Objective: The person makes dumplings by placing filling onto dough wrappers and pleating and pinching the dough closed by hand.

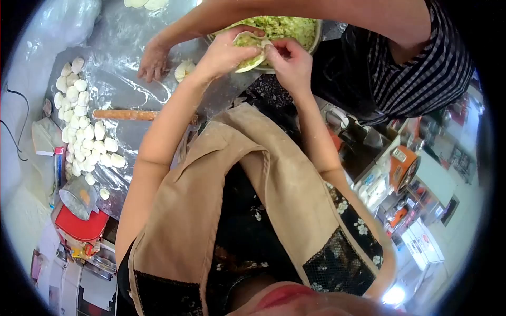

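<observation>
My left hand cups a round dough wrapper with green, chopped filling in it. The wrapper is partly folded over, with some filling still showing. At its right edge, my right hand pinches the dough between thumb and fingers. Just behind both hands stands a wide metal bowl of pale green filling. A filled bun or dumpling lies on the floured table, left of my left wrist.
A co-worker's arm reaches across the top, their hand on the floured metal table. A wooden rolling pin lies beside my left forearm. Several dough pieces cluster at the left, near a metal container.
</observation>
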Demonstrator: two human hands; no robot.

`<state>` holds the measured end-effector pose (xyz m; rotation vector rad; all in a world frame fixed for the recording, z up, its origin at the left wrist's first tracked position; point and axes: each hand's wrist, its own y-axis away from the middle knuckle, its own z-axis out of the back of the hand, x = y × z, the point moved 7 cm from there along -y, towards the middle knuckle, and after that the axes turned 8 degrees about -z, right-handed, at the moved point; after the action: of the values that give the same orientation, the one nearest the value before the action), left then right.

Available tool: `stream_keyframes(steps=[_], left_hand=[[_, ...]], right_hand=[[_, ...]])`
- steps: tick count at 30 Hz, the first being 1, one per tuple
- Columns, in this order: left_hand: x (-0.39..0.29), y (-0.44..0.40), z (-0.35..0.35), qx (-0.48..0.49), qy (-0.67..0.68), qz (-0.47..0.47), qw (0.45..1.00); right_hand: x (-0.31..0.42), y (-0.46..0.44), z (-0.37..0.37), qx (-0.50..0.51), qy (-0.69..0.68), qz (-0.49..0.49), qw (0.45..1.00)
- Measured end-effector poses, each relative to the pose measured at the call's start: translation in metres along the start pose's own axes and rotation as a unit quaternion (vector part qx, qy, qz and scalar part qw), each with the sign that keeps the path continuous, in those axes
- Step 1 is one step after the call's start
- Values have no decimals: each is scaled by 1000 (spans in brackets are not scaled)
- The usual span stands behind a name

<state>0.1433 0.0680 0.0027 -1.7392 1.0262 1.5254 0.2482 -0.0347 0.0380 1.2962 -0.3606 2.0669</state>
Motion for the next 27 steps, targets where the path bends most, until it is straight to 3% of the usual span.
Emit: stream_keyframes(steps=[4,6,10,12,17,19,23,27], left_hand=[[-9,-3,0,26,-51,-2,998],[-5,-7,-6,79,-47,25,995],[-7,-5,2,40,-83,70,993],[2,-5,2,37,53,108,992],[0,-15,11,5,-52,98,994],[-8,-21,3,72,-129,92,985],[-16,-28,-2,85,-103,34,990],[-5,-37,-6,128,-108,60,984]], right_hand=[[-4,1,4,-36,-19,4,999],[-10,-7,-2,19,-12,-9,1000],[-1,-2,10,-17,18,7,1000],[-4,-7,7,7,12,21,1000],[7,-3,15,-9,28,67,997],[15,-11,13,-3,51,140,989],[29,-1,23,-27,48,126,991],[20,-4,21,-24,61,132,989]])
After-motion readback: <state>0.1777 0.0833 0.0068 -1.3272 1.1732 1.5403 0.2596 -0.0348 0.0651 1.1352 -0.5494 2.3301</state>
